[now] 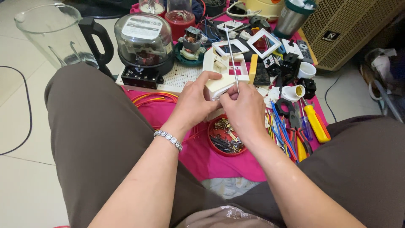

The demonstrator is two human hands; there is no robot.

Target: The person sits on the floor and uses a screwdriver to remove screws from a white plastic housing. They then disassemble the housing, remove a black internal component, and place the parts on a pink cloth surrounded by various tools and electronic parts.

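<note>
Now my left hand (195, 101) grips a cream plastic switch plate (222, 74) from its side, above the pink cloth (198, 154) between my knees. My right hand (244, 110) is closed around a thin metal rod (232, 57), I think a screwdriver, and its tip goes down behind the plate. The plate seems already separated from its frame, because white frames (263, 43) lie further away. I judge the work is in the middle: small screws wait in the red dish (213, 145), and the yellow screwdriver (315, 122) rests unused.

Right hand (244, 110) hides screwdriver (231, 55) handle; tip unseen.
</note>
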